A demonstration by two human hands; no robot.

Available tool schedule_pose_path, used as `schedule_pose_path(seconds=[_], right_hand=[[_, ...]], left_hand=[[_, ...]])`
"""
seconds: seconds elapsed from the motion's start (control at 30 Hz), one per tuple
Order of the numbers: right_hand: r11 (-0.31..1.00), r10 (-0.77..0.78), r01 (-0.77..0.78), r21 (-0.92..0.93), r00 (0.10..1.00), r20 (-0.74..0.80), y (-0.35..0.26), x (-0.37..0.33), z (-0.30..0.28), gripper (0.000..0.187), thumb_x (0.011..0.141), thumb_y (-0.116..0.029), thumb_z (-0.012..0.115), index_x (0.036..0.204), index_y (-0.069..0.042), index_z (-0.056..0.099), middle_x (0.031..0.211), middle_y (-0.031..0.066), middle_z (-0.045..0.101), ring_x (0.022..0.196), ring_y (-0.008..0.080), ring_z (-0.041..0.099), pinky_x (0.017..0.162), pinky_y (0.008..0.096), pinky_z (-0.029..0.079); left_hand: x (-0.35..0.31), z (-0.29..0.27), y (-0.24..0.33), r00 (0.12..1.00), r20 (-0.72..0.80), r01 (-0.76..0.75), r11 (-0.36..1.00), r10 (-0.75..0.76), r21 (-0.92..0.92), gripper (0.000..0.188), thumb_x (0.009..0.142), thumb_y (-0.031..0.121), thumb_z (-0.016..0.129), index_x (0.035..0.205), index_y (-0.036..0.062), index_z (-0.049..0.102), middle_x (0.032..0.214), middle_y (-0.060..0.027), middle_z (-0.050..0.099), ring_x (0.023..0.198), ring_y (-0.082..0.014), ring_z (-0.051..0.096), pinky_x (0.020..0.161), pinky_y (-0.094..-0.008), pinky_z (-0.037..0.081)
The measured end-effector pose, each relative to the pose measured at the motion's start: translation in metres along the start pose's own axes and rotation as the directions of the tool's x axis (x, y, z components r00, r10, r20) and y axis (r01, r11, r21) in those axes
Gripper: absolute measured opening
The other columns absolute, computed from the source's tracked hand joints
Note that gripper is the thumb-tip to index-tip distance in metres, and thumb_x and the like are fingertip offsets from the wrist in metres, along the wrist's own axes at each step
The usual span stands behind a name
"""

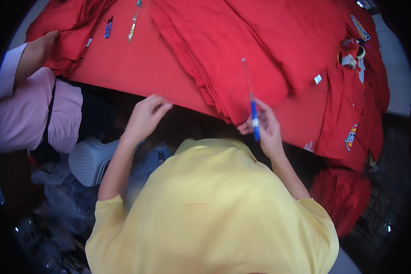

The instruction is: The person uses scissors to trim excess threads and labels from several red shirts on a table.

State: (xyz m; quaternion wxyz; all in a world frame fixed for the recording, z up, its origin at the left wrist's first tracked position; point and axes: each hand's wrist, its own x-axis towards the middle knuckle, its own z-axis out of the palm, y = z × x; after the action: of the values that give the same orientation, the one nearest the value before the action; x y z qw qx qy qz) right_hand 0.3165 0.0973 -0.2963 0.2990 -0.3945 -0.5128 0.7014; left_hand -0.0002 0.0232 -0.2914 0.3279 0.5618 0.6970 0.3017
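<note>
My right hand [267,130] grips a slim tool with a blue handle [255,119]. A long, thin shaft points away from it over the red garments, ending in a small pale tip; its exact kind is unclear. Beneath the tool lie layered red garments [233,77] on the red tabletop [123,68]. My left hand [146,114] is at the near table edge, slightly blurred, with its thumb apart from the fingers and nothing visible in it.
Blue thread snips [108,27] and a thin yellowish tool [133,28] lie on the table's far left. Another person's arm [34,57] rests by red cloth there. A tape roll [360,52] sits among garments at right. Below left stands a grey plastic stool [89,160].
</note>
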Motion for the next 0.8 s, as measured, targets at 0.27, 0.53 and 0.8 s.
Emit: schedule_pose_path(seconds=[0.27,0.53,0.8], right_hand=[[0.995,-0.101,0.101,-0.008,0.98,-0.169,0.006,-0.03,-0.023,0.054,0.091,-0.009,0.053,0.139,-0.001,0.03,0.103,0.0108,0.053,0.089,0.0192,0.062,0.082,0.0309,0.051],[0.997,0.016,-0.029,-0.078,0.986,-0.163,0.011,-0.059,-0.043,0.054,0.088,-0.005,0.056,0.137,0.0,0.034,0.112,0.0122,0.054,0.095,0.0174,0.06,0.086,0.031,0.047],[1.0,-0.01,0.01,0.0,0.998,-0.066,0.012,-0.053,-0.045,0.057,0.088,-0.001,0.056,0.139,0.0,0.032,0.105,0.0096,0.054,0.087,0.0131,0.057,0.08,0.0275,0.047]], left_hand=[[0.055,0.094,0.056,0.999,0.019,-0.044,0.953,0.04,0.298,0.04,0.09,0.037,0.056,0.072,0.0013,0.059,0.065,-0.0158,0.058,0.063,-0.0335,0.059,0.059,-0.0397,0.045],[0.058,0.069,0.095,0.978,-0.014,-0.169,0.828,0.209,0.535,0.037,0.093,0.033,0.049,0.074,0.0031,0.06,0.069,-0.0163,0.062,0.068,-0.0294,0.064,0.062,-0.0401,0.049],[0.097,0.087,0.083,0.898,0.396,0.439,0.361,-0.191,-0.823,0.045,0.092,0.023,0.054,0.131,0.0035,0.04,0.117,-0.0107,0.058,0.105,-0.0234,0.059,0.092,-0.0365,0.046]])
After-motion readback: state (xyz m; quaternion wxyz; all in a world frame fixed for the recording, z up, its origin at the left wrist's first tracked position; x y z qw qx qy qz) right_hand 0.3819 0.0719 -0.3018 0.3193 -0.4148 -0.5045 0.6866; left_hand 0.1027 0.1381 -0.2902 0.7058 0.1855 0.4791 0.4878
